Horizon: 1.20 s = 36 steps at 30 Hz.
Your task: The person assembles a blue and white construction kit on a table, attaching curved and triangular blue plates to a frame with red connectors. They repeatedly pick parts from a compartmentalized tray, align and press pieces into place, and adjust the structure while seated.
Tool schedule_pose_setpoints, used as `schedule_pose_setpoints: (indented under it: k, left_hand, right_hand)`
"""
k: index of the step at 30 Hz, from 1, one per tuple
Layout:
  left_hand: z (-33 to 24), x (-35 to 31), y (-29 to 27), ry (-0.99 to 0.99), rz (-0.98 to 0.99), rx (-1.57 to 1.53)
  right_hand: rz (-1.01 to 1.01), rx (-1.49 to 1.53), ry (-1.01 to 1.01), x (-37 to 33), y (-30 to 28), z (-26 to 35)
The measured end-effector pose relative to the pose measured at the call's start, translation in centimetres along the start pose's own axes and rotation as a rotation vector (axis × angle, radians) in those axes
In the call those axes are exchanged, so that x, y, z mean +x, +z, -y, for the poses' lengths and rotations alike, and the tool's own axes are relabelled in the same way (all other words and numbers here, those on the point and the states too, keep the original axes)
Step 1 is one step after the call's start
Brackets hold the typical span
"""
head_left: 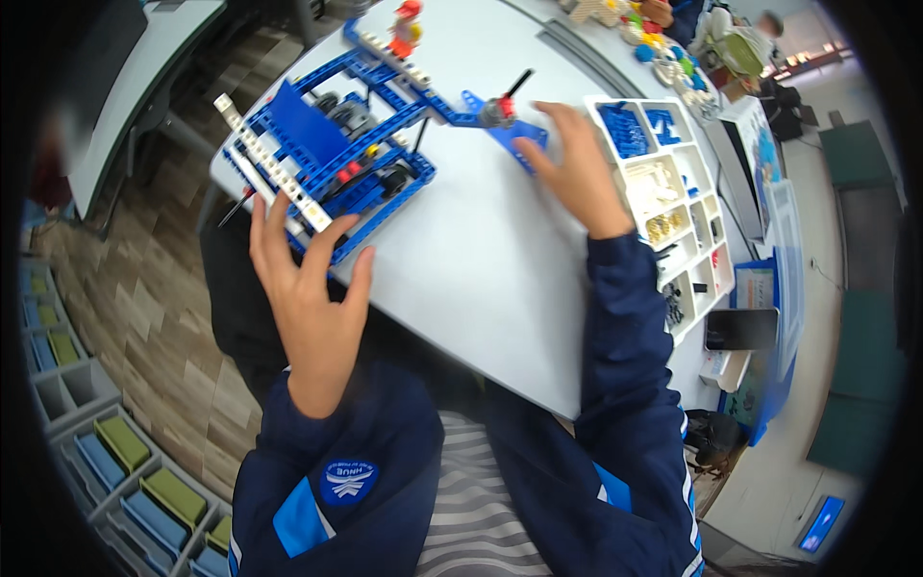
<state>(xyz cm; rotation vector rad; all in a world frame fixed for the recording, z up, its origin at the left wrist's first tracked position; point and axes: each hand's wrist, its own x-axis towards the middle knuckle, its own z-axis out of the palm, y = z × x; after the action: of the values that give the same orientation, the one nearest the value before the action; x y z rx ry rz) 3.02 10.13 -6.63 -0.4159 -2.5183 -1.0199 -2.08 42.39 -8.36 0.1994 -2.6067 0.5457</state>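
Note:
A blue building-block model (396,123) stands at the left side of the white table. It carries a blue sheet panel (306,127), a white studded beam (272,165), grey and black parts inside, and a small figure (405,37) with a red cap. My left hand (312,288) is at the model's near edge with its fingers spread, fingertips at or close to the white beam. At the model's right end is a grey round part (496,112) with a black axle. Beside it my right hand (577,168) is open, thumb and forefinger apart, near a blue triangular plate (524,137).
A white divided tray (656,152) of sorted bricks lies right of my right hand. Beyond it are a blue bin (777,370), a dark flat device (741,329) and a pile of colourful pieces (663,53). Drawers (123,440) line the lower left; another person (745,43) is far off.

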Motion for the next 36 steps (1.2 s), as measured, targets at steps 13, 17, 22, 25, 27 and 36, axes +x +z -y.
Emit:
schedule_pose_setpoints:
  k: [13, 17, 22, 25, 27, 36]
  left_hand:
    - [0.0, -0.2, -2.0, 0.004, -0.052, 0.028]
    - [0.4, -0.2, -2.3, 0.026, -0.016, 0.099]
    - [0.5, -0.2, -1.0, 0.019, 0.014, 0.053]
    - [0.8, 0.1, -0.5, 0.054, 0.016, 0.061]
    - [1.1, 0.2, -0.5, 0.051, 0.039, 0.051]
    - [0.6, 0.4, 0.5, -0.02, -0.012, 0.126]
  right_hand:
    - [0.639, 0.189, 0.263, 1.7, -8.6, 4.2]
    - [0.646, 0.82, 0.088, 2.0, -11.5, 8.8]
    - [0.38, 0.619, -0.132, 0.2, -2.5, 10.9]
    - [0.28, 0.663, -0.12, 0.4, 0.2, 11.0]
    - [0.226, 0.602, -0.134, 0.9, 0.7, 11.0]
    - [0.129, 0.63, -0.179, 0.6, 3.0, 9.4]
